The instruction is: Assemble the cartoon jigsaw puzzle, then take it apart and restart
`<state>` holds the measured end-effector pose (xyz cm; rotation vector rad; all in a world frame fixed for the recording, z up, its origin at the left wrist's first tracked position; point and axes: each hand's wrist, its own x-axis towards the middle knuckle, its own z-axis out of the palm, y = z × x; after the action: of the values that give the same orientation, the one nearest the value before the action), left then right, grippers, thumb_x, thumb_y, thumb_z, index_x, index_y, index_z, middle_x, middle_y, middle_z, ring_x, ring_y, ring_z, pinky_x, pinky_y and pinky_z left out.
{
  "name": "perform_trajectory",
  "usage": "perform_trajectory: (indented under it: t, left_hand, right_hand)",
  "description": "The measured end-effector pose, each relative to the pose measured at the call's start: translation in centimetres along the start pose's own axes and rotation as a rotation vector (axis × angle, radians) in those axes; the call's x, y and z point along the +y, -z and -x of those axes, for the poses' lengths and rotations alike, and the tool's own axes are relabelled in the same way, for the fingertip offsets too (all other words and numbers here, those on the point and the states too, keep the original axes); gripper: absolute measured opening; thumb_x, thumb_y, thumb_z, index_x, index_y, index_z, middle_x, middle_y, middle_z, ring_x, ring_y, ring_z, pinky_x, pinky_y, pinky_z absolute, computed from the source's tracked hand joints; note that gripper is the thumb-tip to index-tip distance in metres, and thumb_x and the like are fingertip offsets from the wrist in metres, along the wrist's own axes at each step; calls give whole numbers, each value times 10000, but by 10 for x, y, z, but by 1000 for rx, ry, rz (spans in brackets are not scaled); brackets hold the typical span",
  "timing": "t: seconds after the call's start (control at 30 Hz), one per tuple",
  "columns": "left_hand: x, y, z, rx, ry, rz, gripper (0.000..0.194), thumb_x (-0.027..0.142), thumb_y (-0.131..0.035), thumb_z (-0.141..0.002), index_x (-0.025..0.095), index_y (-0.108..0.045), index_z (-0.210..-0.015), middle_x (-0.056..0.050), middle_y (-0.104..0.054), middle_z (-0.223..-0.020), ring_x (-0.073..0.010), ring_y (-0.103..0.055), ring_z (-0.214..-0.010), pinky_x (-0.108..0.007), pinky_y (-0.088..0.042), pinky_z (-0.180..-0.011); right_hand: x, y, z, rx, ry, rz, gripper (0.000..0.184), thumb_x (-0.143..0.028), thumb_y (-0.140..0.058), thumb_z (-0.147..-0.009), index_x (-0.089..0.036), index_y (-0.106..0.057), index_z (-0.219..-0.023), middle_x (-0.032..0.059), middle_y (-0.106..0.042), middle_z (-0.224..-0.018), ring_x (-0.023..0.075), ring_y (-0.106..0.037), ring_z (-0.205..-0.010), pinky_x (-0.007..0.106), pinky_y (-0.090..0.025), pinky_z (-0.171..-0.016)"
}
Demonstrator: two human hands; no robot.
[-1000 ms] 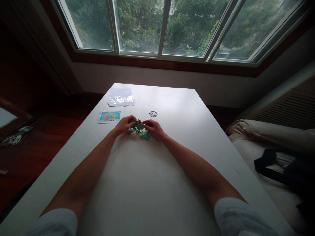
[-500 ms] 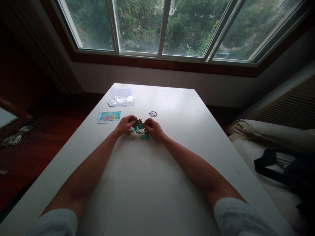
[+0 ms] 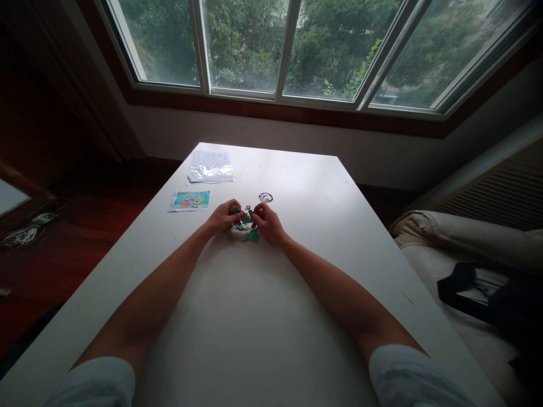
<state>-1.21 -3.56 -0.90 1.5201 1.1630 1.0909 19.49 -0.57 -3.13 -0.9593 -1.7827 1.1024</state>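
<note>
My left hand (image 3: 224, 216) and my right hand (image 3: 268, 224) meet over the far half of the white table. Between their closed fingertips is a green jigsaw puzzle section (image 3: 245, 219) with knobbed edges, partly hidden by the fingers. Both hands appear to grip it, one from each side. Just below lies another green puzzle section (image 3: 251, 236), close to my right hand. Small loose pieces, too small to tell apart, are under and beside the fingers.
A picture card (image 3: 189, 201) with a colourful cartoon lies left of my hands. Behind it is a clear plastic bag with paper (image 3: 211, 167). A round black-and-white item (image 3: 266, 197) sits beyond my right hand. A cushioned seat (image 3: 424, 260) with a dark bag stands at the right.
My left hand has shifted right, closer to my right hand. The green section between them has turned and is more covered by the fingers. The view has moved slightly.
</note>
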Motion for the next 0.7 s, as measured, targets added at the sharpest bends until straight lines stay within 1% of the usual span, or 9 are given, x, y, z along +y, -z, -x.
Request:
perform_trajectory:
  t: [0.07, 0.2, 0.37, 0.5, 0.63, 0.7]
  left_hand:
    - [-2, 0, -1, 16, -11, 0, 366, 435, -776, -798, 181, -555, -942, 18, -639, -701, -141, -651, -614, -231, -501, -574]
    - [-6, 2, -4, 27, -53, -49, 308, 403, -719, -841, 174, -619, -1022, -3, -655, -772, -129, -629, -622, -239, -509, -587]
    - [-4, 1, -3, -21, -72, -136, 373, 407, -690, -864, 175, -674, -1155, -15, -669, -800, -135, -616, -647, -251, -514, -616]
    - [-2, 0, -4, -32, -64, -186, 371, 421, -694, -854, 165, -711, -1122, -32, -698, -824, -150, -623, -672, -262, -511, -629]
    - [1, -1, -4, -56, -84, -200, 336, 418, -688, -850, 162, -730, -1065, -37, -713, -848, -167, -643, -725, -274, -518, -674]
    - [2, -1, -4, -50, -94, -219, 304, 416, -686, -847, 163, -728, -1010, -28, -702, -824, -161, -631, -711, -269, -507, -664]
  right_hand:
    - [1, 0, 0, -14, 0, -7, 201, -406, -623, -859, -253, -510, -923, -42, -677, -705, 153, -669, -598, 258, -521, -576]
    - [1, -1, 0, -64, 34, -33, 197, -390, -617, -858, -251, -546, -979, -37, -682, -730, 147, -658, -615, 258, -521, -592]
    - [-2, 0, 1, -76, 58, -21, 207, -395, -605, -872, -251, -578, -1018, -33, -671, -756, 143, -654, -648, 256, -509, -620]
    - [-4, 1, 2, -63, 78, -8, 193, -384, -599, -875, -249, -584, -1012, -32, -660, -756, 141, -636, -670, 252, -492, -637]
    - [-4, 2, 1, -28, 67, 39, 185, -389, -607, -861, -242, -580, -971, -39, -633, -713, 132, -585, -634, 239, -456, -603]
    - [-3, 2, 1, -7, 60, 47, 184, -388, -614, -853, -242, -577, -959, -42, -624, -700, 130, -574, -616, 237, -447, -589]
